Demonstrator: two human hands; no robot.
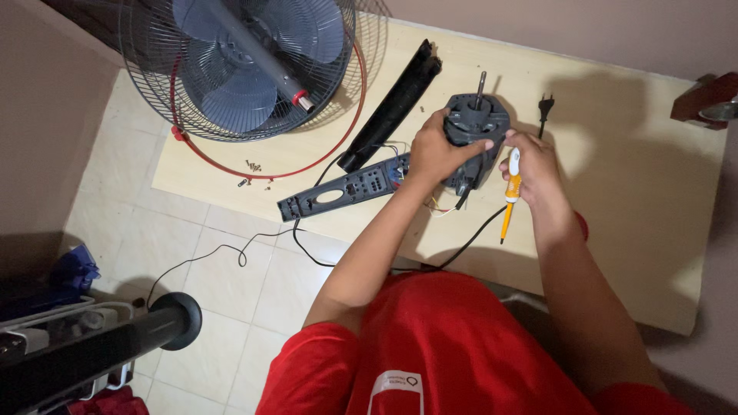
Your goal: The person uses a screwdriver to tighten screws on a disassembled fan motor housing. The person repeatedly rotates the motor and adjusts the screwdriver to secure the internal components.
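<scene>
On the pale wooden surface (615, 230), a little to the 1 o'clock side of the middle, sits a dark grey fan motor (477, 134). It is a chunky plastic block with a thin metal rod sticking up from its top. The left hand (434, 150) is wrapped around the motor's left side, fingers curled tight on it, arm reaching up from 6 o'clock. The right hand (534, 165) rests on the motor's right side, and its fingers are closed on a screwdriver (510, 192) with a white and orange handle. The tip points down toward 6 o'clock.

Thin coloured wires (396, 157) run from the motor to a flat black control panel (346, 188) that lies just to its 9 o'clock side, long and full of small holes. Beside that, toward 11 o'clock, lies a long black cover (392, 104), smooth and narrow. At 11 o'clock, a round wire fan cage (154, 84) with grey blades (231, 100) hangs partly over the surface's edge, and a red ring (338, 150) lies under it. A few small screws (254, 170) lie near the ring. A black plug (545, 104) lies at 1 o'clock from the motor, and a black cord (231, 250) loops off onto the tiled floor (231, 307). The person wears a red shirt (446, 353) with a white square label near the bottom edge.
</scene>
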